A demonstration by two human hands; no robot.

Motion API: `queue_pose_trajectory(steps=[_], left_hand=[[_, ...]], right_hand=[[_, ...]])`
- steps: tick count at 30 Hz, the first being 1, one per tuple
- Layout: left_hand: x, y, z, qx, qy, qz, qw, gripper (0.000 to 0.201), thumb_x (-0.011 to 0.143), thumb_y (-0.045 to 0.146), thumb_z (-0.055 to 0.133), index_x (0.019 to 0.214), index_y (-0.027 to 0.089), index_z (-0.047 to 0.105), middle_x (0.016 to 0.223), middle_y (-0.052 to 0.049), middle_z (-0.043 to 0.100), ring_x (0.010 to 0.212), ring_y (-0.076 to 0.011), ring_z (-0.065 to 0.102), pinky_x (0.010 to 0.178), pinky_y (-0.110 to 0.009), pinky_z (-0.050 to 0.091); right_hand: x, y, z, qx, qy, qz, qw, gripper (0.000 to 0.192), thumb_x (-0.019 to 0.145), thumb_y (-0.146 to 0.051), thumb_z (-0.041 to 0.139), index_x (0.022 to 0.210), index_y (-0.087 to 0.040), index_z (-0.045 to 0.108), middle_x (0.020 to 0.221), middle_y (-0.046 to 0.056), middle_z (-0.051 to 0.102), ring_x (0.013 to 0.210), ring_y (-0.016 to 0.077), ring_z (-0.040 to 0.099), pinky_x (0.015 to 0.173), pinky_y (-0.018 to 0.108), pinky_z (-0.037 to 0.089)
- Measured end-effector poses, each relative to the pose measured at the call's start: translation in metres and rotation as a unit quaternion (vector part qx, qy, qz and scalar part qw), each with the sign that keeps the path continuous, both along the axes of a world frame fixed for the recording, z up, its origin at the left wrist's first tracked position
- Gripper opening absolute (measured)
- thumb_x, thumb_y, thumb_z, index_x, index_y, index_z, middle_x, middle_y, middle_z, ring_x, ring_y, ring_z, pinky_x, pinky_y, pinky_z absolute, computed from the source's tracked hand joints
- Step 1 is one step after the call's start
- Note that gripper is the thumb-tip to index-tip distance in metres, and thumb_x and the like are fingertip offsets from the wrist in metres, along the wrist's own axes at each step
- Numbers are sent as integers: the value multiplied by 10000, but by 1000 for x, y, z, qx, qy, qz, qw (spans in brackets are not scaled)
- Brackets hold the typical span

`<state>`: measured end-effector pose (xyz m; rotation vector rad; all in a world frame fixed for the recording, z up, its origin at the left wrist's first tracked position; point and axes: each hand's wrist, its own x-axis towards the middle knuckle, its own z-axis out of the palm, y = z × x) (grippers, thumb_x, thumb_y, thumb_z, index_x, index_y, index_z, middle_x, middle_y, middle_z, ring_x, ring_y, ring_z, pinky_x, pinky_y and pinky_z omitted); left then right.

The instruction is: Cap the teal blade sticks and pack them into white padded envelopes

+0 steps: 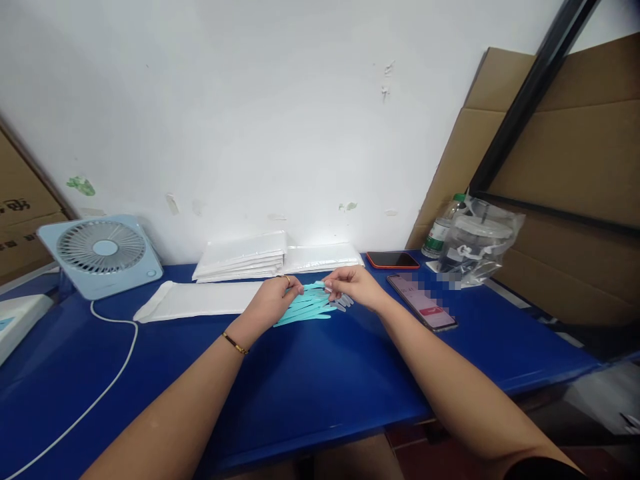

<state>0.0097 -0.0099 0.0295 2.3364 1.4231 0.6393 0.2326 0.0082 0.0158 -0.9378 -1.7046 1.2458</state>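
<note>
Here, your left hand (273,300) and right hand (353,285) both pinch a fanned bunch of teal strips (305,308), fingers pressed together on its upper end; the lower ends rest on the blue tabletop (310,387). What the strips are is hard to make out, and your fingers hide their tops. Just behind lie white padded envelopes (240,257). A phone (423,301) lies near your right wrist, its screen blurred.
</note>
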Motion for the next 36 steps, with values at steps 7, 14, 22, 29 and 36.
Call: queue_pose_trajectory(steps=[7, 14, 22, 29, 36], left_hand=[[3, -2, -15, 59, 7, 50, 997, 572, 867, 446, 400, 1327, 108, 366, 1361, -157, 431, 1239, -266, 411, 1004, -372, 346], [7, -7, -27, -43, 158, -22, 986, 635, 876, 449, 369, 1379, 69, 296, 1439, -184, 306, 1330, -281, 287, 1059, -390, 272], [13, -32, -14, -56, 171, -119, 976, 560, 856, 420, 433, 1344, 147, 400, 1434, -125, 336, 1312, -245, 333, 1044, -342, 298], [13, -34, -7, -62, 137, -130, 980, 498, 881, 473, 377, 1230, 155, 537, 1333, -121, 491, 1221, -251, 454, 999, -349, 350], [8, -6, -16, 7, 127, -71, 989, 380, 884, 406, 384, 987, 194, 682, 1125, -84, 639, 1075, -238, 529, 900, -329, 405]], right_hand=[[27, 14, 6, 77, -72, -94, 990, 303, 675, -411, 677, 806, -139, 701, 670, 40, 660, 534, 123, 572, 539, 248, 463], [34, 32, -14, 91, -85, -190, 974, 318, 673, -417, 667, 808, -132, 704, 663, 51, 663, 540, 142, 585, 556, 267, 461], [7, 38, -30, 173, -207, -130, 954, 227, 707, -341, 663, 846, -175, 731, 755, 53, 700, 681, 173, 610, 652, 287, 473], [15, 46, -27, 221, -303, -133, 917, 164, 757, -297, 621, 845, -230, 743, 893, 41, 716, 846, 198, 627, 753, 284, 450], [33, 52, -28, 159, -375, -140, 902, 138, 691, -262, 645, 765, -220, 754, 758, 28, 713, 681, 163, 607, 604, 245, 420]])
